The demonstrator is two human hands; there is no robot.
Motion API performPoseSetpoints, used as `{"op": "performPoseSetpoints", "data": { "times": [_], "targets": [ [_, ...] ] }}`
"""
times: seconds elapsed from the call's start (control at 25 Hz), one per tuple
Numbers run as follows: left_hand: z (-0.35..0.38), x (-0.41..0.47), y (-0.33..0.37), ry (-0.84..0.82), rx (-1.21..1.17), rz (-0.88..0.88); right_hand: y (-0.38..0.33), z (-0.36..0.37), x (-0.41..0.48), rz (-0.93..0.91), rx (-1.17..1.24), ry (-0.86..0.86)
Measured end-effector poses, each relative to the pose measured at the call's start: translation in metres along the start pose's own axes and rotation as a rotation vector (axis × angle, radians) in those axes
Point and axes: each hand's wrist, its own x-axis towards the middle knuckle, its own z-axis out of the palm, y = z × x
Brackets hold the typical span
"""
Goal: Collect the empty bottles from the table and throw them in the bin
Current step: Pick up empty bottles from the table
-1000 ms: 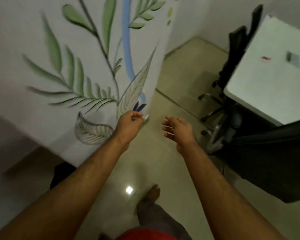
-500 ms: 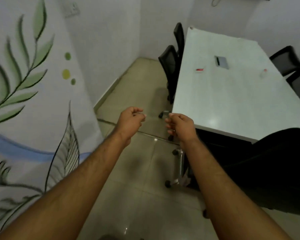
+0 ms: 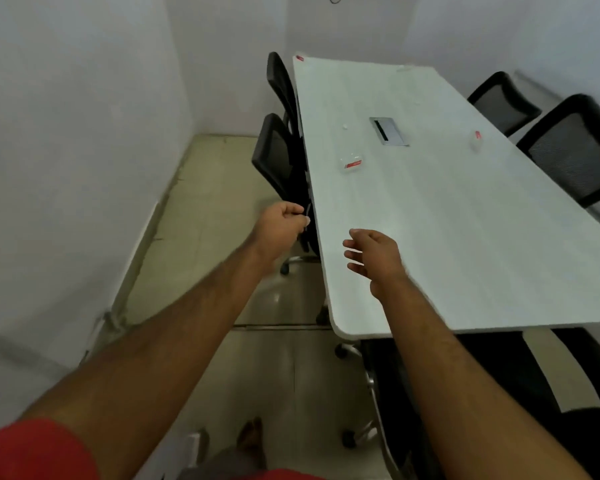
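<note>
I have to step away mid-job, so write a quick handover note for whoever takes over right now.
Left hand: loosely curled, apparently pinching something small; unclear what.
Right hand: open, empty, over the near table edge.
Bottles: one lying mid-table, one toward the right side, both with red labels; possibly more at the far end, too small to tell.
Done: neither picked up.
Left: collect them, find the bin (not in view).

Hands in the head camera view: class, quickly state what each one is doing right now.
Left hand: curled closed beside the long white table; contents cannot be told.
Right hand: open, fingers spread, holding nothing.
</note>
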Motion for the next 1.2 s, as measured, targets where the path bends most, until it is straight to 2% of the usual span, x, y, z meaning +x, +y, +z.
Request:
{"op": "performPoseSetpoints", "data": {
  "times": [0.4, 0.72, 0.88, 1.08, 1.2],
  "targets": [
    [-0.01, 0.264, 0.035, -0.156, 0.127, 0.049, -0.063, 0.09, 0.209, 0.038, 0.015, 0.153],
    [0.036, 0.465, 0.044, -0.281, 0.234, -0.006, -0.091, 0.12, 0.419, 0.144, 0.174, 0.26],
    [0.07, 0.557, 0.055, -0.37, 0.271, -0.04, -0.097, 0.133, 0.507, 0.218, 0.238, 0.393],
    [0.119, 0.65, 0.038, -0.485, 0.382, -0.053, -0.075, 0.138, 0.586, 0.316, 0.199, 0.662],
    [0.149, 0.699, 0.016, -0.571, 0.432, -0.023, -0.061, 0.141, 0.627, 0.398, 0.116, 0.733]
  ]
}}
